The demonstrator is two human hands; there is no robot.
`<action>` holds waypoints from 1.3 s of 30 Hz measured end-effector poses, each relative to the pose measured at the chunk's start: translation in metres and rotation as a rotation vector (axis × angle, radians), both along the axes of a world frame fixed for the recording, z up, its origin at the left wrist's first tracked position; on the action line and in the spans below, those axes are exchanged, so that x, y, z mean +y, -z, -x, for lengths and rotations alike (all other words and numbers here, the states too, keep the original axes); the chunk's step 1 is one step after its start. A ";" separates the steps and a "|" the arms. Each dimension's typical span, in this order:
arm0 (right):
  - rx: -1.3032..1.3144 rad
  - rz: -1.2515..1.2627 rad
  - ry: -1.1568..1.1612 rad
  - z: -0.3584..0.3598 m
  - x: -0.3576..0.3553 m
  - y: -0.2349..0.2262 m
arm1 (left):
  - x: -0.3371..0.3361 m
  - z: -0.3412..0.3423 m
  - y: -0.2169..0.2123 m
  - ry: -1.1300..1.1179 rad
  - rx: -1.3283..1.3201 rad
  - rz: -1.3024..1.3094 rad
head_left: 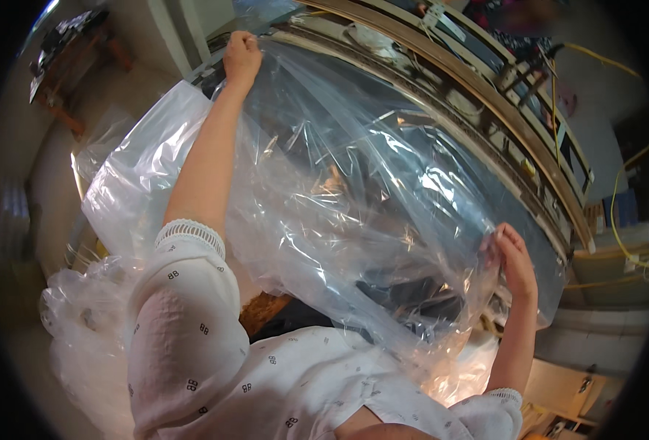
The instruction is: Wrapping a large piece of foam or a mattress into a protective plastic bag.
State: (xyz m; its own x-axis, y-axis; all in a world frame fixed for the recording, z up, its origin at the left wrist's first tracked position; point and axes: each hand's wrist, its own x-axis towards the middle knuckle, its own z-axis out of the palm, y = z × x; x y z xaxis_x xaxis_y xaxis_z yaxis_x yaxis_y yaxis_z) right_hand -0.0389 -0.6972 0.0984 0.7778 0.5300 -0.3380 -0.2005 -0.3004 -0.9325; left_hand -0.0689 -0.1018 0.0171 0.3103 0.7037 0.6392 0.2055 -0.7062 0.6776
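A large sheet of clear plastic film (pixel 324 169) stretches between my two hands, creased and shiny, and drapes down toward my body. My left hand (pixel 242 57) is closed in a fist on the film's far left edge, with that arm reached out long. On the right, my right hand (pixel 511 253) pinches the film near its right end, the elbow bent. Under the film lies a dark grey surface (pixel 548 282), partly seen through it. More film hangs in loose folds on the left.
Beyond the film runs a long machine frame (pixel 478 81) with wooden and metal bars. Yellow cables (pixel 614 198) hang at the right. A heap of crumpled plastic (pixel 90 323) lies at lower left. An orange-legged table (pixel 75 73) stands far left, a wooden cabinet (pixel 566 389) at lower right.
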 end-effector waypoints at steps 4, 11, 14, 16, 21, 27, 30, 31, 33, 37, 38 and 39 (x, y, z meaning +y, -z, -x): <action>-0.053 0.131 -0.086 0.032 0.002 -0.006 | 0.029 -0.002 0.019 -0.111 0.322 -0.479; -0.022 1.083 -0.492 0.077 -0.145 0.102 | 0.068 -0.016 0.035 0.031 0.369 -0.933; -0.216 1.526 -0.290 0.132 -0.209 0.128 | 0.021 -0.032 0.013 0.142 0.380 -0.931; -0.141 1.694 -0.137 0.158 -0.246 0.151 | -0.001 -0.031 0.002 0.191 0.566 -0.738; -0.509 1.876 0.760 0.148 -0.395 0.111 | 0.014 -0.023 0.012 0.149 0.560 -0.703; -0.564 1.233 0.492 0.053 -0.463 -0.024 | 0.019 -0.041 0.013 -0.117 0.675 -0.533; -1.084 1.396 0.807 -0.021 -0.457 -0.034 | 0.095 -0.030 0.037 -0.213 0.661 -0.522; -1.429 1.729 0.916 -0.040 -0.412 -0.039 | 0.117 -0.014 0.039 -0.192 0.678 -0.572; -1.548 1.669 1.173 -0.061 -0.366 -0.039 | 0.134 0.006 0.038 -0.149 0.685 -0.623; -1.140 0.815 0.580 -0.020 -0.285 0.007 | 0.065 0.011 0.019 -0.234 0.892 -0.189; -1.136 0.797 0.572 -0.020 -0.293 0.030 | 0.077 0.032 0.010 -0.252 0.897 -0.193; -1.229 0.973 0.522 -0.017 -0.311 0.051 | 0.094 0.052 0.009 -0.262 0.873 -0.273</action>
State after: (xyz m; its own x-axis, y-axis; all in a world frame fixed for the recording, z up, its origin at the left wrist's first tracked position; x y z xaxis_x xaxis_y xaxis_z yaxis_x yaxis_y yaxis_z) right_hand -0.0216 -1.0077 0.0478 0.8290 0.1128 0.5478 0.2076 -0.9715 -0.1140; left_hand -0.1206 -0.0079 0.0080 0.6095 0.6795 0.4084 0.7356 -0.6768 0.0283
